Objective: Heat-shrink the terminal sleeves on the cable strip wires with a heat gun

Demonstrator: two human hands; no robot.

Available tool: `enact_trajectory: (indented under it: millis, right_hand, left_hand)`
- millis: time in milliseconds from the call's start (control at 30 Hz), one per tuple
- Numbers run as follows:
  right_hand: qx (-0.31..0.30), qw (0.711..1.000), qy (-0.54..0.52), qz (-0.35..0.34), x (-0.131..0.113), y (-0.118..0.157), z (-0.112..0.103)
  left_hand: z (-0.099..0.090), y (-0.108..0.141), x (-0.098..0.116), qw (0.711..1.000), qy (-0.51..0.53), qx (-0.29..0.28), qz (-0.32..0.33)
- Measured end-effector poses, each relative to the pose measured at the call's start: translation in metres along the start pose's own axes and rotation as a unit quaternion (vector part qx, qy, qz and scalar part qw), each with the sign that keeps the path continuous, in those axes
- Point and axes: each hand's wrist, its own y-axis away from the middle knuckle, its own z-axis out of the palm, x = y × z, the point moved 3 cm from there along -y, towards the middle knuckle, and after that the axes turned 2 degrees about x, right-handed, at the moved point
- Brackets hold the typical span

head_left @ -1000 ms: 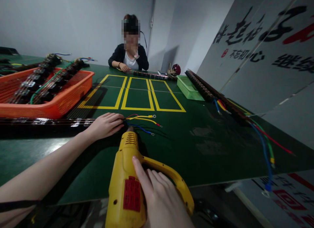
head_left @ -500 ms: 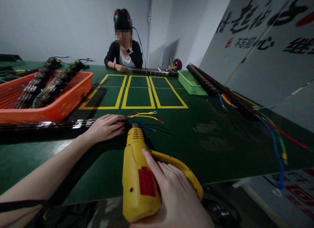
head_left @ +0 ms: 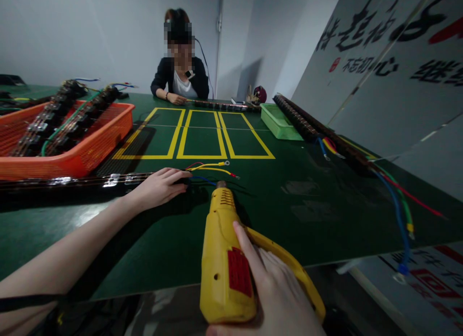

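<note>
My right hand grips a yellow heat gun by its handle, with the index finger stretched along the body. Its metal nozzle points away from me and covers the end of the blue wire. My left hand is closed over the right end of a long black wire harness with shiny clips and copper-coloured strands. Past its fingertips, two yellow wires come out, one with a ring terminal, the other with a red-sleeved tip. What sits under the fingers is hidden.
An orange basket with similar black assemblies stands left. A green basket stands far right beside long assemblies with trailing coloured wires. Yellow tape rectangles mark the green table. A co-worker sits opposite.
The heat gun has moved right with my right hand, so its nozzle has gone from near my left fingertips to the blue wire's end. My left hand stays on the harness.
</note>
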Motion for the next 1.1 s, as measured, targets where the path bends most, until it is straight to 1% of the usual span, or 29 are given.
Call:
enact_trajectory:
  millis: [100,200,300,400,567,633,733,833,933,1033,1100]
  right_hand:
    - [-0.031,0.999,-0.005,0.002,-0.01,-0.007,0.009]
    - [-0.076,0.997,-0.003,-0.001,-0.02,-0.013,0.019]
    - [-0.09,0.996,0.002,-0.015,-0.026,-0.016,0.026]
    - [-0.076,0.997,-0.009,-0.021,-0.028,-0.017,0.029]
    - [-0.042,0.998,-0.021,-0.048,-0.034,-0.024,0.03]
    - [-0.033,0.997,-0.02,-0.063,-0.038,-0.028,0.031]
    - [-0.028,0.996,-0.006,-0.084,-0.043,-0.036,0.033]
    - [-0.018,0.994,0.017,-0.103,-0.044,-0.042,0.035]
    - [0.012,0.992,0.036,-0.123,-0.041,-0.043,0.033]
    - [0.05,0.989,0.03,-0.137,-0.033,-0.038,0.027]
    - [0.051,0.988,0.022,-0.143,-0.024,-0.032,0.022]
  left_hand:
    - [0.0,0.001,0.001,1.0,0.016,0.014,-0.003]
    - [-0.004,0.002,0.001,0.998,0.034,0.047,-0.012]
    - [-0.01,0.004,-0.001,0.995,0.038,0.083,-0.038]
    - [-0.015,0.006,-0.003,0.993,0.035,0.099,-0.056]
    - [-0.015,0.005,-0.004,0.993,0.041,0.1,-0.054]
    - [-0.012,0.004,-0.004,0.993,0.048,0.087,-0.056]
    - [-0.007,0.003,-0.005,0.994,0.063,0.053,-0.068]
    - [-0.003,0.003,-0.008,0.993,0.074,0.044,-0.084]
    - [-0.002,0.003,-0.01,0.991,0.077,0.049,-0.093]
    - [-0.001,0.004,-0.011,0.992,0.076,0.05,-0.092]
    - [0.0,0.004,-0.011,0.992,0.074,0.047,-0.094]
